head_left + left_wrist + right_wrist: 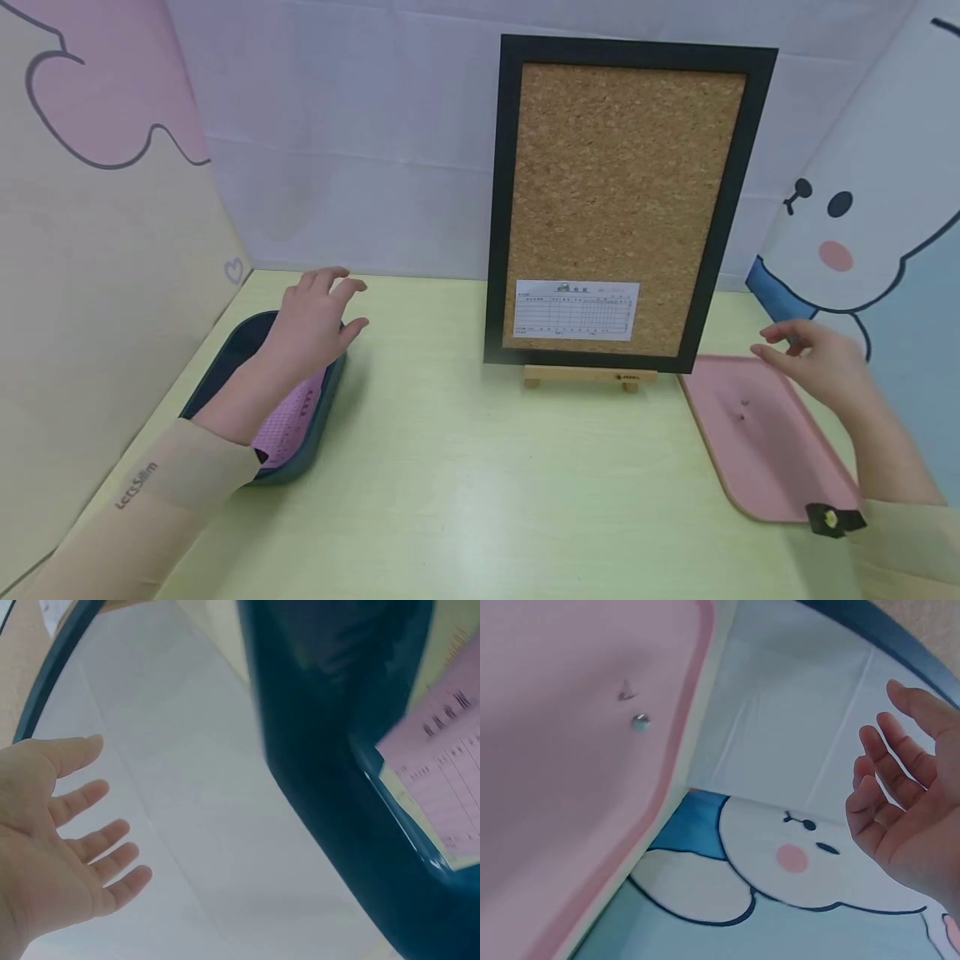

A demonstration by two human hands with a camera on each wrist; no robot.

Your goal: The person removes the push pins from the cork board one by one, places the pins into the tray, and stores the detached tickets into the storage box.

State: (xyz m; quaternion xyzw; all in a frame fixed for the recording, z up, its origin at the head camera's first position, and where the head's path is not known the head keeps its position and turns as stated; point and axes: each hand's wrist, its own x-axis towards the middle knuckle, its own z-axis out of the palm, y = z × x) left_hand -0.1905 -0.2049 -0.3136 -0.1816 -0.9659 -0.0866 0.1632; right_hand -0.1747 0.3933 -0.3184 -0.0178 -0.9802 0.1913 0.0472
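Observation:
My left hand (307, 323) hovers over a dark teal basket (324, 425), fingers spread and holding nothing. Inside the basket lies a pink printed form (285, 429), its ruled lines also visible in the left wrist view. On the other side, my right hand (825, 367) is raised above the far end of a pink tray (787, 475). Its fingers bend loosely, with nothing between them in the right wrist view. Small thumbtacks (640, 722) lie on the tray. Between the hands stands a black-framed corkboard (622, 175), with a white printed form (576, 310) at its lower left.
A small wooden easel (588, 375) supports the corkboard on the pale yellow-green table (465, 475). Behind it hangs a white cloth (360, 150). Panels with cartoon drawings (840, 217) border both sides.

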